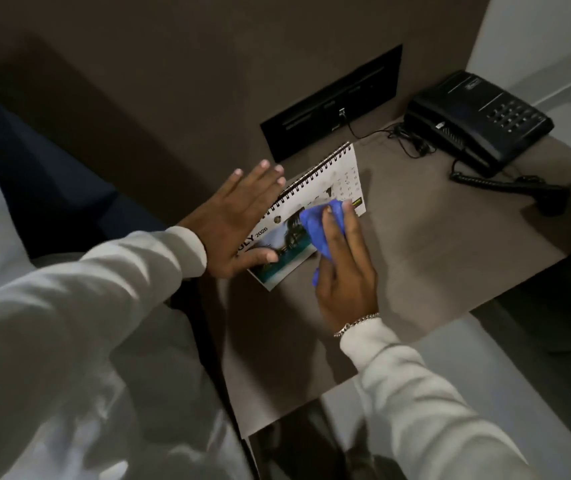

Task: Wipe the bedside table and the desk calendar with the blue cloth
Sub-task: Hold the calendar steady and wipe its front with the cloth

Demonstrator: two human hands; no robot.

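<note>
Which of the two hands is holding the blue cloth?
The right hand, with the bracelet, presses the blue cloth onto the desk calendar. The left hand only steadies the calendar, fingers spread.

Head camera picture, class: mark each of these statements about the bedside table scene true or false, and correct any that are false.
1. The right hand presses the blue cloth onto the desk calendar. True.
2. The left hand is lifting the handset of the telephone. False: it steadies the calendar's left end, thumb on the page.
3. The calendar stands on the bedside table. True.
4. The cloth is red. False: it is blue.
5. A bracelet is on the right wrist. True.
6. The telephone sits at the table's near left corner. False: far right corner.
</note>
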